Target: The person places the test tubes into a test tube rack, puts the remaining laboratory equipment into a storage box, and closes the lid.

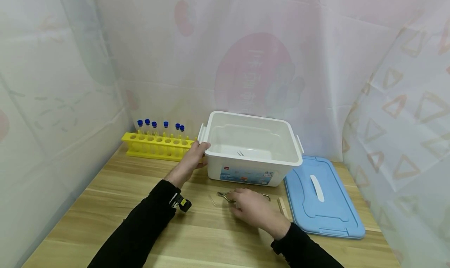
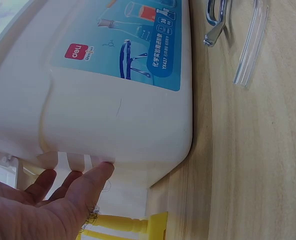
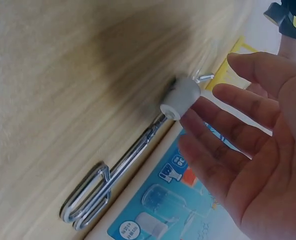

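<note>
My left hand touches the left end of a white plastic box, fingers extended along its wall below the handle. Over the table in front of the box is my right hand. In the right wrist view its fingers are loosely bent and the thumb stands apart, with the fingertips right at a whitish stopper. Metal tongs lie on the wood beside the stopper, partly hidden by the hand in the head view. A clear bent tube lies left of the tongs.
A yellow rack holding several blue-capped test tubes stands at the back left. On the right lies a blue lid with a white handle. A small wooden piece lies beside it. Patterned cloth walls enclose the table.
</note>
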A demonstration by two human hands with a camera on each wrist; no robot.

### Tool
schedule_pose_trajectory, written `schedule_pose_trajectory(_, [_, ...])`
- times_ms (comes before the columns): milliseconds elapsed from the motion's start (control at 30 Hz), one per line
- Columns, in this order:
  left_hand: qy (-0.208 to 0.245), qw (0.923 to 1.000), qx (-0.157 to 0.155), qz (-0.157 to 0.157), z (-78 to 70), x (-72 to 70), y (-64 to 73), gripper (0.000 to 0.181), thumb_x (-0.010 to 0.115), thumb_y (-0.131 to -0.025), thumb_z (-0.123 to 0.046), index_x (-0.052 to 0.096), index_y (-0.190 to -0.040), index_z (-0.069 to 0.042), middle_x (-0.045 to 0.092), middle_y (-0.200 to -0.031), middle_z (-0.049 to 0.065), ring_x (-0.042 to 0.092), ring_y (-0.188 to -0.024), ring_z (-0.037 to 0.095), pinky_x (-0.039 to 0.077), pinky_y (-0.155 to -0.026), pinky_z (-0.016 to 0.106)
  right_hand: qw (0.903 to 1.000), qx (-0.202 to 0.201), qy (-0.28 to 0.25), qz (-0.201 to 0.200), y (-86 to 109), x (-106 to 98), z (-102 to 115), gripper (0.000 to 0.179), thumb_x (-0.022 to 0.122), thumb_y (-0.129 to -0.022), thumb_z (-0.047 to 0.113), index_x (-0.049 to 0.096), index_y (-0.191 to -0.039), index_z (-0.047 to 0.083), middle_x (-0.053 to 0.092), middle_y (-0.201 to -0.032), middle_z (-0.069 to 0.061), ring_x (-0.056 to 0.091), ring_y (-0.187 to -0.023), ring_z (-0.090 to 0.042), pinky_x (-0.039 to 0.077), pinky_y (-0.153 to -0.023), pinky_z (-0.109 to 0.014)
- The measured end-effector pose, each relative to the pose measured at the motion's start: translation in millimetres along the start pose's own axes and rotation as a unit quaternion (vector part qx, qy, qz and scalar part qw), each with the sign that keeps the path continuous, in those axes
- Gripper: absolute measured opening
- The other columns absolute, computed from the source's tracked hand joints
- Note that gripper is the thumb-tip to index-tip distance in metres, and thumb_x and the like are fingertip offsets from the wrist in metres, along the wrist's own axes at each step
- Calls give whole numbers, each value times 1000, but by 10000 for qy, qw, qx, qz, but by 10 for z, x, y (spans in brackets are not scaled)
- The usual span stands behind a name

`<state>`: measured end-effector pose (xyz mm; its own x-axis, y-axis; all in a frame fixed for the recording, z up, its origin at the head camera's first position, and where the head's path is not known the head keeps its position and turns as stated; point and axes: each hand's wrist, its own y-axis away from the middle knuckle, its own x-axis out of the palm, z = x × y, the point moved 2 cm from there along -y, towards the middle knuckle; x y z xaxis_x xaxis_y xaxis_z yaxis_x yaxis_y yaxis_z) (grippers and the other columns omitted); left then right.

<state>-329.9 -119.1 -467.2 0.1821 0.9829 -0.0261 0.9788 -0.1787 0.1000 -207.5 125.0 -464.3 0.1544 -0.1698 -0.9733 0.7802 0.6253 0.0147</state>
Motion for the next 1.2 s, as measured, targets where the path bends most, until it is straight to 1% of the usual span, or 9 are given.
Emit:
schedule_pose_trajectory(100, [3, 10000, 31, 11, 3, 0, -4, 80, 47, -118, -45, 19, -186, -13, 34, -187, 27, 39, -174, 53, 39, -137, 81, 9998, -130, 178, 35, -7, 27, 18, 39, 87, -106, 18, 81, -144, 12, 85, -138, -6, 83, -121, -26, 73, -99, -44])
schedule_pose_trajectory(300, [-41, 9998, 127, 140, 8, -3, 9, 81, 47, -117, -47, 21, -187, -15, 33, -188, 28, 38, -174, 53, 37, -137, 82, 9986, -253, 449, 88, -18, 80, 51, 36, 89, -104, 18, 83, -139, 12, 85, -135, -5, 83, -121, -24, 72, -102, -42])
schedule_pose_trajectory(533, [-67, 9999, 79, 102, 18, -8, 10, 82, 47, -118, -48, 18, -188, -17, 32, -189, 27, 36, -175, 53, 37, -137, 82, 9968, -470, 637, -95, -8, 105, 85, 32, 90, -99, 6, 85, -130, 13, 85, -134, -5, 81, -124, -25, 72, -105, -40])
schedule_pose_trajectory(667, [-55, 10000, 50, 66, 15, -7, 3, 82, 47, -118, -48, 18, -188, -16, 31, -190, 26, 36, -176, 53, 38, -137, 82, 9955, -531, 775, -73, 6, 117, 111, 30, 90, -98, 6, 85, -126, 15, 85, -135, -5, 81, -128, -26, 70, -109, -42])
schedule_pose_trajectory(833, [-44, 9999, 91, 107, 11, -3, 7, 82, 48, -117, -48, 19, -187, -15, 32, -189, 27, 37, -175, 53, 38, -136, 82, 9932, -507, 1051, 56, 9, 152, 114, 24, 89, -101, 10, 84, -124, 18, 86, -134, -2, 81, -129, -24, 68, -115, -45])
schedule_pose_trajectory(933, [-31, 9999, 108, 124, 19, -7, 6, 81, 48, -118, -47, 20, -187, -16, 33, -189, 27, 37, -175, 52, 38, -136, 82, 9916, -584, 1158, 3, 9, 146, 116, 12, 85, -105, 10, 83, -111, 20, 86, -123, 1, 82, -121, -21, 69, -112, -44])
schedule_pose_trajectory(967, [-23, 9998, 115, 129, 19, -8, 7, 80, 48, -118, -47, 21, -187, -16, 33, -189, 27, 37, -175, 52, 38, -136, 82, 9912, -600, 1183, -9, 10, 140, 117, 10, 84, -106, 10, 82, -108, 20, 86, -119, 2, 81, -118, -20, 69, -109, -42])
schedule_pose_trajectory(1033, [-19, 9998, 126, 132, 20, -10, 5, 80, 48, -118, -47, 21, -187, -17, 33, -189, 26, 37, -175, 52, 37, -137, 82, 9905, -633, 1217, 7, 14, 127, 120, 11, 80, -109, 12, 80, -103, 21, 85, -116, 3, 81, -116, -19, 69, -111, -44])
schedule_pose_trajectory(1200, [-40, 9998, 143, 134, 21, -10, 0, 81, 48, -117, -48, 21, -187, -17, 34, -189, 26, 37, -175, 52, 37, -137, 83, 9910, -646, 1166, 147, 33, 95, 125, 10, 76, -112, 16, 80, -105, 21, 86, -119, 2, 81, -124, -23, 66, -120, -54])
